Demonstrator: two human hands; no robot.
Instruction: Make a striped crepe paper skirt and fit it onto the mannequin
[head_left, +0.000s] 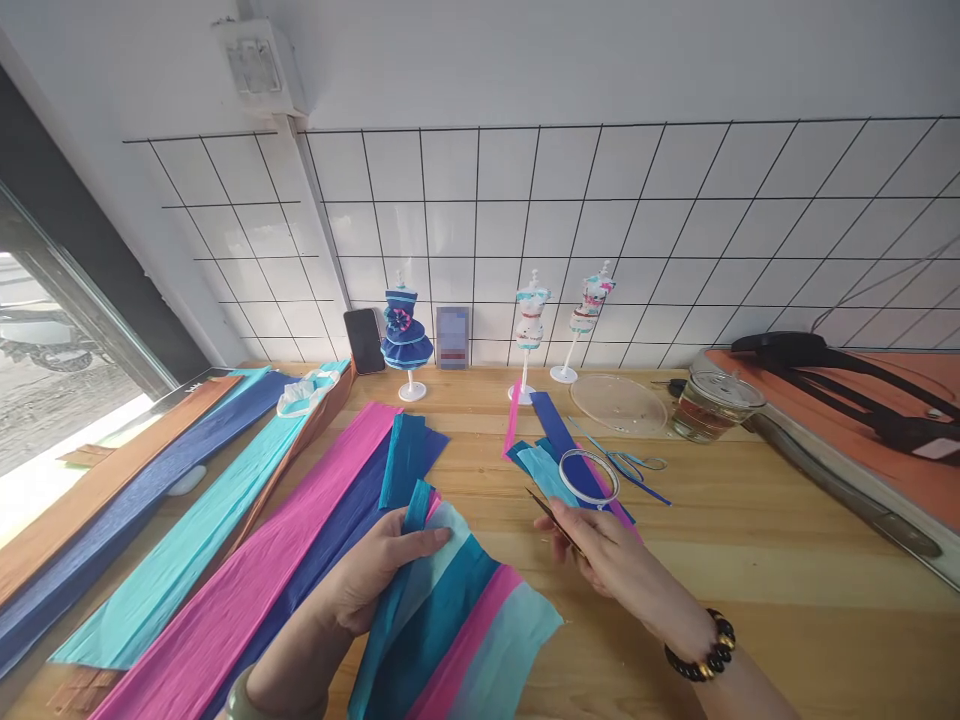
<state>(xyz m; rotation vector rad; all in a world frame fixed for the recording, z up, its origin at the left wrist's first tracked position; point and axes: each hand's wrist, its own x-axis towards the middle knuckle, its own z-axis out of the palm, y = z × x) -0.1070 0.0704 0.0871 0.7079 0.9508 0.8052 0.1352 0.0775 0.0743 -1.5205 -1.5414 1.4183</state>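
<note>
So the striped piece (450, 620) is at the front of the worktop (750, 570), and I'd call it partly done: several teal, pink and pale blue bands already run side by side, but its outer edge looks uneven and a teal flap sits loose-looking near the thumb. The left hand (382, 565) pinches its upper edge between thumb and fingers. The right hand (604, 545) is closed around a thin pointed tool (541, 503), maybe tweezers, tip clear of the piece. Tape (616, 484) and scissors (637, 462) are just past that hand, and long strips (270, 540) lie uncut-looking on the left. At the back, one dummy (406, 330) wears a full blue dress; the other two (529, 320) only have patchy bands, so those look unfinished to me.
</note>
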